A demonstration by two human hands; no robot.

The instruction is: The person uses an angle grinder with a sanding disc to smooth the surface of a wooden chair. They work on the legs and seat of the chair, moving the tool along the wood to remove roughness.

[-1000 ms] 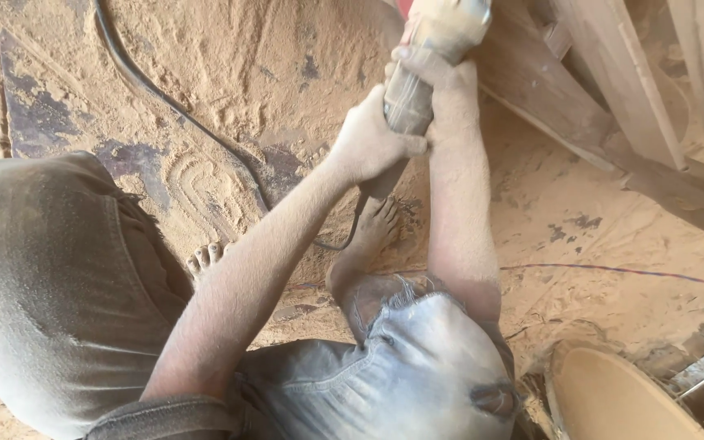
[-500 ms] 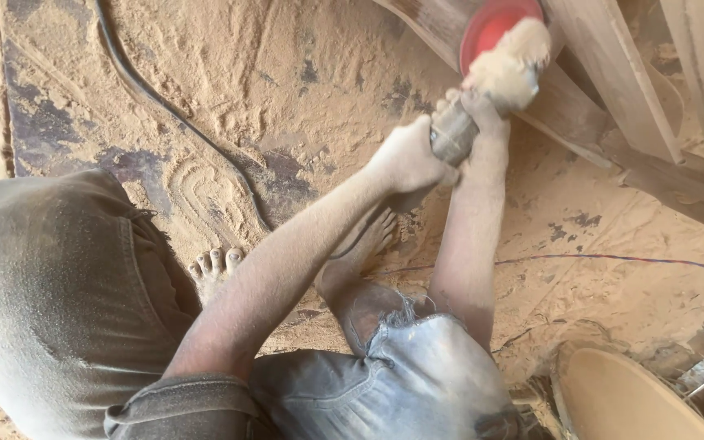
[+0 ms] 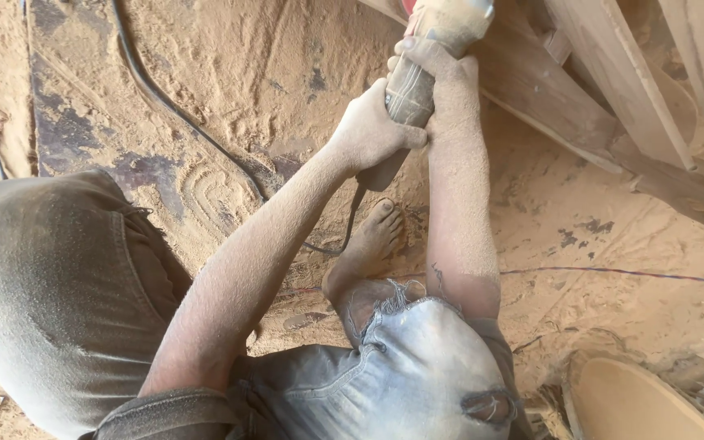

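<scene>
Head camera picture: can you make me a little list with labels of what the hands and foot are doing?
Left hand: wrapped around the grey, dust-coated power tool handle
Right hand: gripping the same tool higher up, by its head
Tool cable: black cord lying across the floor
Bare foot: flat on the sawdust-covered floor
Nearby: slanted wooden beams at the upper right

Both forearms are bare and coated in fine sawdust. The person wears dusty grey trousers (image 3: 42, 301), frayed and torn at the knee (image 3: 429, 358). One bare foot (image 3: 372, 240) shows.
</scene>
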